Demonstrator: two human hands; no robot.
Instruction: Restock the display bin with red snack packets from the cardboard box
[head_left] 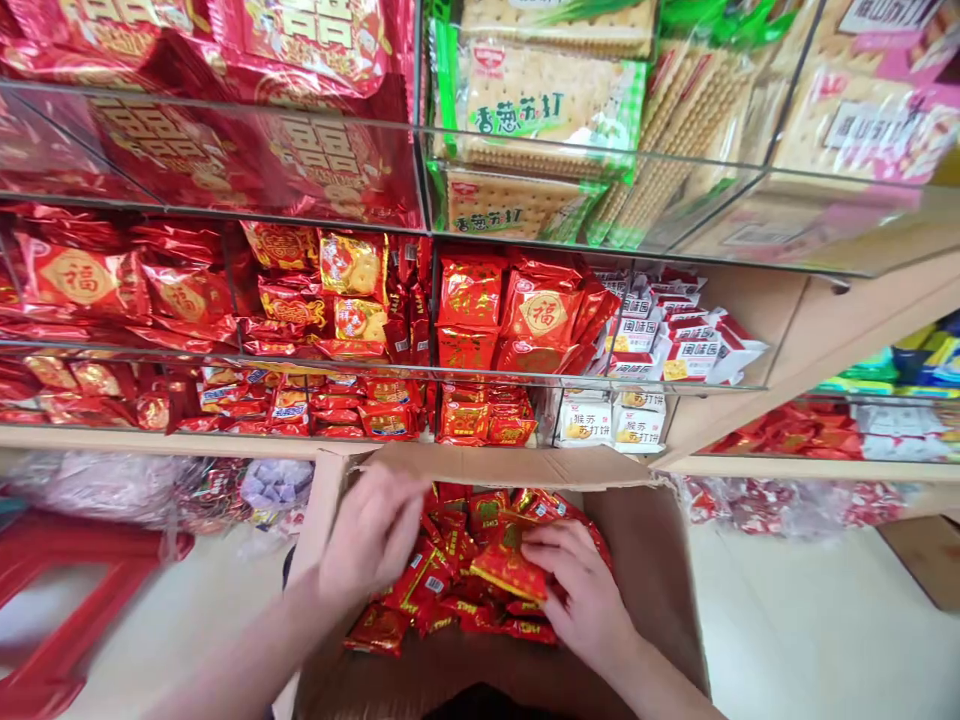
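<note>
An open cardboard box (651, 580) stands below the shelves, with many shiny red snack packets (427, 580) lying loose inside. My right hand (577, 590) reaches into it, thumb and fingers closed on a red snack packet (510, 568) with gold print, held above the others. Over the box's left side hovers my left hand (375, 525), a little blurred, its fingers curled inward and pressed together. Whatever it may hold is hidden.
Clear-fronted shelf bins (337, 355) hold red and white snack packets. Green-wrapped crackers (547, 95) fill the upper shelf. A red plastic stool (75, 590) stands at left. Bagged goods (112, 490) lie under the shelf, and another cardboard box (922, 560) is at right.
</note>
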